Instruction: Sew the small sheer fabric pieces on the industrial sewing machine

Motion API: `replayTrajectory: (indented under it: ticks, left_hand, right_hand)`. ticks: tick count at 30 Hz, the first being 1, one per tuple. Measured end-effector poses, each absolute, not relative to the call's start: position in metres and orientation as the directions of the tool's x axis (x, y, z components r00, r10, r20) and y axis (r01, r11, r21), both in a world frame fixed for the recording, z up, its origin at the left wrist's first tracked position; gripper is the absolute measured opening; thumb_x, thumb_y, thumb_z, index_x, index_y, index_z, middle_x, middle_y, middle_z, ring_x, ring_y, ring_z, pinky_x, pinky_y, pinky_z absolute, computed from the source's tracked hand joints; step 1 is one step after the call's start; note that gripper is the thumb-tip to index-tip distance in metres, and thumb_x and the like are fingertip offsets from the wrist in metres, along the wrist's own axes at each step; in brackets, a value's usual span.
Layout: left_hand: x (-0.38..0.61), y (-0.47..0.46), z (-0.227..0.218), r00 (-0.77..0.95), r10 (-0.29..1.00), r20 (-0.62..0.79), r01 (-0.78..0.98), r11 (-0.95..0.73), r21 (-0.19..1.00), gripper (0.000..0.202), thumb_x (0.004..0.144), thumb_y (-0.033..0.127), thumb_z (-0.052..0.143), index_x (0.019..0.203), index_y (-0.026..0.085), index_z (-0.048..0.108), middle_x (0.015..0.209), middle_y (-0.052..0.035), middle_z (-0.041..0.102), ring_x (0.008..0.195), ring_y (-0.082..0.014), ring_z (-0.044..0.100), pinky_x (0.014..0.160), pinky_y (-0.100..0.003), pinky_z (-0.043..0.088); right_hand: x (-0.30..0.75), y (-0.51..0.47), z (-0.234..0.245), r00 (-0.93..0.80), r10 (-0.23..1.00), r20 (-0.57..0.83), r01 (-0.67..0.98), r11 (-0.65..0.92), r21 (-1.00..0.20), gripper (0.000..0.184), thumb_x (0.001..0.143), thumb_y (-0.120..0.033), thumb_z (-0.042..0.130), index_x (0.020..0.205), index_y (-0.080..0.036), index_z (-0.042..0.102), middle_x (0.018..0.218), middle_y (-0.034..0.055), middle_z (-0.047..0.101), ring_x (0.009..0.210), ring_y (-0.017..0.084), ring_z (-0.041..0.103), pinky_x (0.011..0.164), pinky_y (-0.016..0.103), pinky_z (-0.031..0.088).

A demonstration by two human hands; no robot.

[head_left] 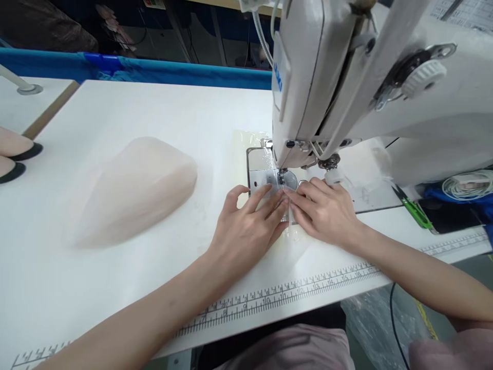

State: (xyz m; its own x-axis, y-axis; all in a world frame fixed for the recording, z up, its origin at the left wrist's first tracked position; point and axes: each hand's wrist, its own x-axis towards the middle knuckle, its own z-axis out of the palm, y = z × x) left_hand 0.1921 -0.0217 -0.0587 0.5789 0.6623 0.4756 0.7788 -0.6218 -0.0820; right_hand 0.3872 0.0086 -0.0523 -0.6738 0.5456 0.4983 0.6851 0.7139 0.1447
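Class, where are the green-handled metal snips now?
In the head view, the green-handled metal snips lie at right on the white tabletop, right of the person's right hand, beside a flat black rectangular object.

- Your bare left hand (246, 226) and bare right hand (325, 213) partly hide the thin, sheer, whitish material (296, 252) under them.
- Your bulky white sewing machine (385, 97) runs past the top and right edges.
- You see two rounded, beige, black-tipped pieces (13, 141) cut off at left.

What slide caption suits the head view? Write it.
Left hand and right hand at a sewing machine, sheer fabric lying nearby.
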Motion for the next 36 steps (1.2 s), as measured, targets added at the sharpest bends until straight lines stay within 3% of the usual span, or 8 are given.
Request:
replayTrajectory:
  ticks: [7, 23, 36]
  left_hand:
    - [0.1917, -0.0207, -0.0543, 0.586, 0.666, 0.461, 0.785, -0.607, -0.121, 0.029, 0.098, 0.029, 0.05, 0.123, 0.02, 0.061, 0.12, -0.0042, 0.069, 0.119, -0.0249, 0.06, 0.094, -0.046, 0.034]
    - [0.1933, -0.017, -0.0553, 0.571, 0.69, 0.446, 0.798, -0.593, -0.104, 0.027, 0.098, 0.03, 0.05, 0.12, 0.021, 0.063, 0.12, -0.0061, 0.069, 0.12, -0.0252, 0.058, 0.095, -0.046, 0.033]
    - [0.1954, -0.0168, -0.0539, 0.56, 0.687, 0.462, 0.8, -0.594, -0.087, 0.028, 0.098, 0.029, 0.049, 0.119, 0.02, 0.064, 0.121, -0.0062, 0.069, 0.117, -0.0246, 0.06, 0.094, -0.046, 0.033]
  right_hand:
    - [0.3903, 0.012, -0.0551, -0.693, 0.561, 0.452, 0.702, 0.667, 0.249, 0.029, 0.096, -0.023, 0.045, 0.106, -0.012, 0.069, 0.09, 0.0047, 0.07, 0.084, 0.018, 0.056, 0.066, 0.034, 0.029]
    - [0.3895, 0.0178, -0.0542, -0.695, 0.578, 0.428, 0.708, 0.656, 0.262, 0.03, 0.096, -0.021, 0.043, 0.107, -0.013, 0.069, 0.089, 0.0064, 0.072, 0.09, 0.021, 0.057, 0.07, 0.035, 0.028]
    - [0.3897, 0.018, -0.0543, -0.687, 0.59, 0.423, 0.717, 0.645, 0.264, 0.027, 0.094, -0.02, 0.045, 0.105, -0.014, 0.07, 0.093, 0.0063, 0.07, 0.081, 0.019, 0.054, 0.079, 0.036, 0.029]
